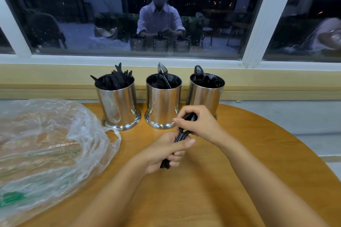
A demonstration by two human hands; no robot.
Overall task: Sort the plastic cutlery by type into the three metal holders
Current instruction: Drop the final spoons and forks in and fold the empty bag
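Three shiny metal holders stand in a row at the table's far edge. The left holder (118,105) is full of black knives, the middle holder (163,103) has black forks, and the right holder (206,96) has black spoons. Both hands share one bundle of black plastic cutlery (180,135) in front of the middle holder. My left hand (166,153) grips the bundle's handle end. My right hand (197,122) curls round its upper end, just in front of the right holder's base. Which type the bundle is stays hidden by my fingers.
A crumpled clear plastic bag (46,145) covers the left part of the round wooden table (258,171). Behind the holders run a wooden sill and a window (129,14) showing my reflection.
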